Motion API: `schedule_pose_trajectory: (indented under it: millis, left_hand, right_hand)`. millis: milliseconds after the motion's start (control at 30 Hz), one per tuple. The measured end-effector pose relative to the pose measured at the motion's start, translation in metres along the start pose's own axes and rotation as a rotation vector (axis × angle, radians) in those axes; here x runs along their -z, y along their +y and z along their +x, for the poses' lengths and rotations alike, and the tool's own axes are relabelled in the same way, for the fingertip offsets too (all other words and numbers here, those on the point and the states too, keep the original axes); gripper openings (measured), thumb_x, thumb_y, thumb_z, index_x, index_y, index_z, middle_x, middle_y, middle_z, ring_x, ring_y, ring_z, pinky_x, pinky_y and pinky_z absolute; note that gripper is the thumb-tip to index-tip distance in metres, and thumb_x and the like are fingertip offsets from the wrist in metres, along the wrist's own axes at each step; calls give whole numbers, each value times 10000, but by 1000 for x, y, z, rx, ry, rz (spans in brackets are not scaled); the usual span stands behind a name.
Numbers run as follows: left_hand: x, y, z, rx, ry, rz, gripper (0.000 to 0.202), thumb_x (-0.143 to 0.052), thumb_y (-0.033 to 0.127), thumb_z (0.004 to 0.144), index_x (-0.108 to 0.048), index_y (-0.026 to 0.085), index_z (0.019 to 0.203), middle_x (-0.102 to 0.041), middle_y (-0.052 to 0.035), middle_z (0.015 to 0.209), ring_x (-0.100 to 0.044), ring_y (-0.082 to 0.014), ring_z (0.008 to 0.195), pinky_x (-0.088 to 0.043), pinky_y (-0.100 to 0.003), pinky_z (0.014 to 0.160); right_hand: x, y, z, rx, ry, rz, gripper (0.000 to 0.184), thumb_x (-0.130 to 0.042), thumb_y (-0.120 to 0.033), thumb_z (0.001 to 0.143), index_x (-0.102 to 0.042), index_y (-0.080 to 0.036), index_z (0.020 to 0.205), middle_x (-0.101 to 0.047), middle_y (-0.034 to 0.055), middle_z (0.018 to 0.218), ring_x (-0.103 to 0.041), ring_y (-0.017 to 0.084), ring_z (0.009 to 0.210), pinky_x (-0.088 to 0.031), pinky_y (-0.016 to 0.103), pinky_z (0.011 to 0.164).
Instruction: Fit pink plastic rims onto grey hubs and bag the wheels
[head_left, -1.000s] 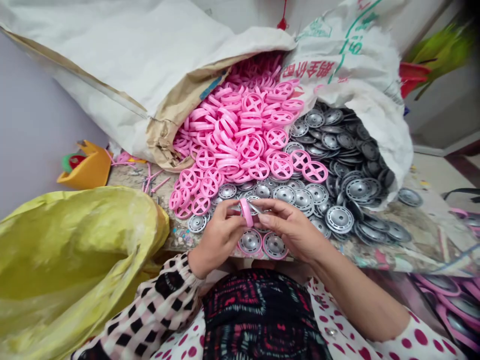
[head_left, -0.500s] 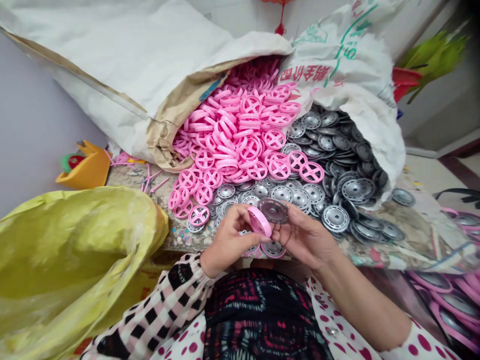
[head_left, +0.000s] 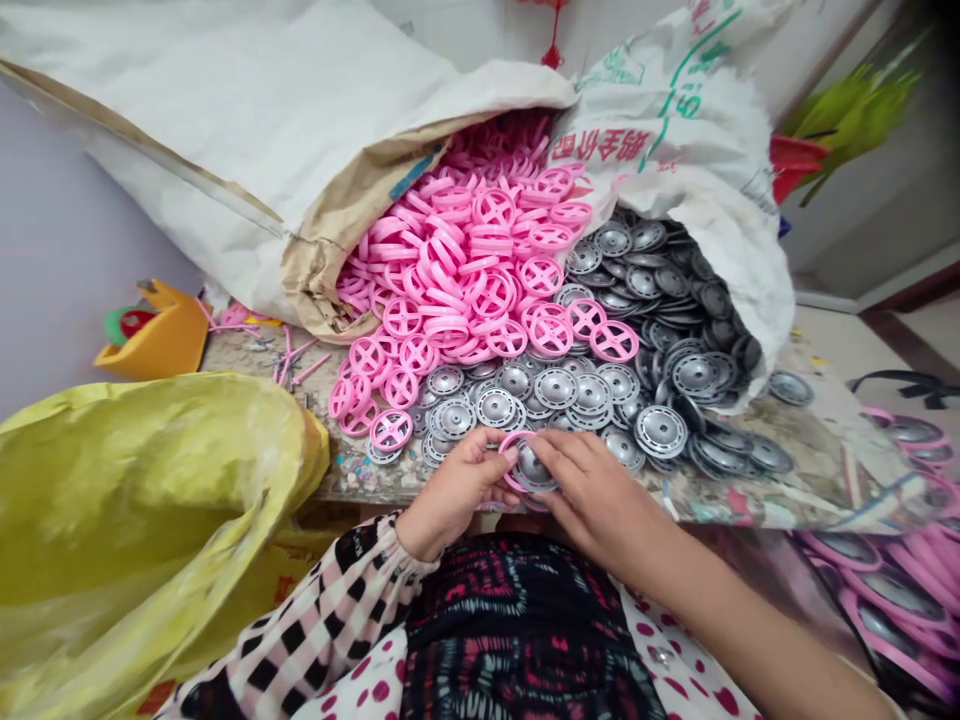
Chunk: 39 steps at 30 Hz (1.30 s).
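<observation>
Pink ring sits around a grey disc just above the near edge of the worktop, with both hands close together on the pair. The left hand, coming from a checked sleeve, pinches the ring and disc at the rim between thumb and fingers. The right hand lies across the disc from the other side, its fingers pressing on the edge.

Fitting ring to disc looks like the step in hand. The two are already together, but the fingers hide part of the rim, so I cannot tell whether the ring is seated all round. The hidden stretch calls for firm, even pressure until the ring sits flush.

Loose grey discs crowd the worktop just beyond the hands. Behind them, a heap of pink rings spills from a white sack, and a heap of darker discs spills from a printed sack. A yellow sack bulges at the left, beside the worktop. Ring-fitted discs lie in a heap low at the right, below the worktop's edge.
</observation>
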<state>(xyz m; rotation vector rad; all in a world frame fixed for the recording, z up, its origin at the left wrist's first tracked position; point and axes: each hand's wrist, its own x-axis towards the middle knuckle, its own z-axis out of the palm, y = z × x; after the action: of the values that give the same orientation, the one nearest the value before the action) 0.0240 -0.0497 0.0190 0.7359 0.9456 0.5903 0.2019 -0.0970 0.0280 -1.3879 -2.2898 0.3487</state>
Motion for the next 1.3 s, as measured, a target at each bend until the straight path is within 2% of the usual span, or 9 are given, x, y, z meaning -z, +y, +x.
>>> schedule_pose_trajectory:
  millis: [100,233,467,633,800,900,1100,1167,1300]
  left_hand:
    - [-2,-8,0,-37,-45,-28,445,-784,294,679,-521,176,1019,-599,11,818,-587,-88,610,-479,-197,547]
    - [-1,-7,-7,-42,-112,-84,449,-776,260,695,-507,189,1047,-597,-12,927,-606,-114,762,-495,-205,614]
    - [0,-13,-16,3,-247,-1,395,-692,351,794,-436,217,1063,-596,-20,965,-654,-127,747,-526,-263,687]
    - [-2,-31,-14,5,-184,179,397,-653,394,787,-445,198,1062,-587,-1,798,-613,-124,576,-495,-239,534]
    - [0,-37,-18,-56,-133,427,324,-593,337,818,-518,207,1105,-611,-14,842,-595,-130,636,-494,-258,589]
    - [17,-26,-23,-264,36,715,352,-568,329,850,-562,223,1185,-656,-27,865,-605,-155,755,-481,-282,711]
    - [90,6,-34,-585,726,1317,234,-497,295,884,-657,185,1013,-635,-75,917,-591,-207,839,-455,-336,776]
    - [110,10,-35,-554,801,1523,252,-515,281,868,-661,170,1041,-589,-100,930,-574,-239,876,-453,-355,782]
    - [125,6,-29,-479,752,1731,215,-549,284,853,-675,162,976,-544,-105,911,-553,-251,878,-450,-358,787]
  right_hand:
    - [-8,-3,1,-10,-3,36,539,-523,-206,892,-393,-199,1414,-530,118,1326,-476,278,1165,-438,491,995]
    - [-5,-2,1,-119,68,290,614,-641,-397,837,-416,-258,1391,-513,109,1326,-497,270,1171,-469,453,952]
    - [-6,-3,-7,-449,60,806,272,-611,-378,846,-621,-220,1067,-661,28,901,-603,163,760,-502,295,690]
    - [-34,-11,-20,-601,188,1003,265,-662,-384,777,-598,-211,967,-643,14,797,-581,159,700,-492,288,647]
    - [-41,-3,-32,-591,106,939,256,-630,-386,796,-614,-219,989,-662,26,849,-606,180,751,-503,303,660]
    - [-42,11,-36,-565,115,694,296,-566,-397,855,-632,-233,1092,-645,49,936,-609,200,825,-505,347,741]
    - [-50,21,-31,-436,208,276,323,-457,-378,920,-640,-212,1128,-555,61,825,-573,208,728,-503,353,687]
    - [-51,19,-28,-419,201,197,329,-432,-346,932,-623,-191,1151,-550,72,849,-580,214,744,-505,356,693]
    - [-53,18,-28,-376,155,62,319,-413,-294,940,-582,-189,1189,-554,102,958,-600,237,844,-506,373,734]
